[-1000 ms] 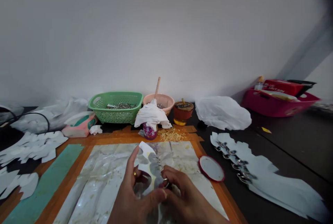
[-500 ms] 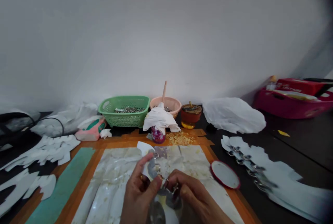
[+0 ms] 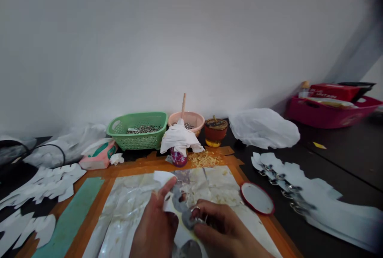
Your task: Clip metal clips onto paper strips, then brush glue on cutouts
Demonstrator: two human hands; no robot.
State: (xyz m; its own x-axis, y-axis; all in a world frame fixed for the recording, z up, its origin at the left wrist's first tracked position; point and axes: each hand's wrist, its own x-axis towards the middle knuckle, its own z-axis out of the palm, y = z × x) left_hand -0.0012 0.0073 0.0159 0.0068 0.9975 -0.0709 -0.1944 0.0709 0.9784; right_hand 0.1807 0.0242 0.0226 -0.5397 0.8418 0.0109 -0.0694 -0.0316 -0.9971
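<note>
Low in the centre, my left hand [image 3: 154,224] grips a white, lobed strip [image 3: 162,176] with grey patches, its forefinger reaching along the upper part. At the strip's right edge, my right hand [image 3: 224,226] is closed with a shiny metal ring [image 3: 195,209] between thumb and fingers. The ring lies against a grey patch; whether it is fastened there I cannot tell. Under both hands is a wrinkled, stained white sheet [image 3: 128,194] taped down with orange-brown tape. Similar strips [image 3: 317,206] with metal rings along one edge lie at the right.
Behind the sheet stand a green basket [image 3: 140,142] of small metal parts, a peach bowl [image 3: 196,120], a cloth-draped purple jar [image 3: 178,157] and an amber jar [image 3: 215,134]. White cut pieces [image 3: 44,184] lie left; a red-rimmed lid [image 3: 257,198] is right.
My right hand has come slightly lower along the strip, and more of the grey patches now shows. My left thumb has drawn back from the ring area. The view has shifted slightly.
</note>
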